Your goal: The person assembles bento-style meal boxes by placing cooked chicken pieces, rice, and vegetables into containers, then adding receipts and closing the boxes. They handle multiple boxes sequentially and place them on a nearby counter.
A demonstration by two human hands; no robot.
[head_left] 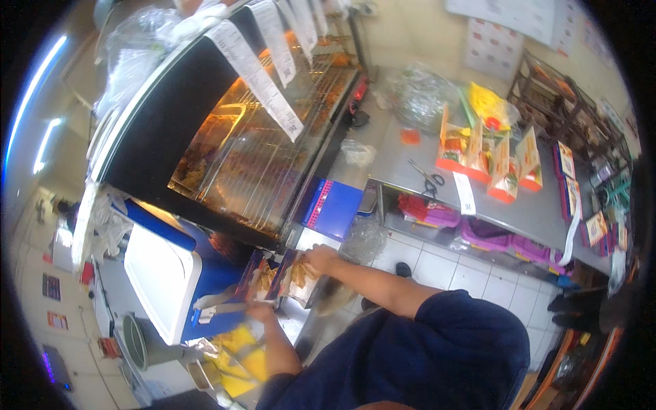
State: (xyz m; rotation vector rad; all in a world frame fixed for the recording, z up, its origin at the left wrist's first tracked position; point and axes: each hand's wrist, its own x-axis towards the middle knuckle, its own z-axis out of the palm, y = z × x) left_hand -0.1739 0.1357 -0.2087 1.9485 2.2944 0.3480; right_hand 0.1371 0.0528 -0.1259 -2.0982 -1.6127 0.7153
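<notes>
Two open cardboard boxes with dark blue sides stand side by side below the warming cabinet. Golden-brown fried pieces fill the left box (262, 279) and the right box (295, 275). My right hand (320, 260) is closed on the far edge of the right box. Just below the left box, my left hand (260, 311) is closed. From it a pale scoop-like tool (220, 308) with a blue part seems to stick out to the left; its exact kind is hard to make out.
A glass-fronted warming cabinet (236, 160) with hanging receipts rises ahead. A white lid (160, 277) leans at left, above a yellow tray (239, 362). Right, a steel table (403, 160) bears filled orange boxes (463, 160) and scissors (429, 182). A blue box (333, 210) lies between.
</notes>
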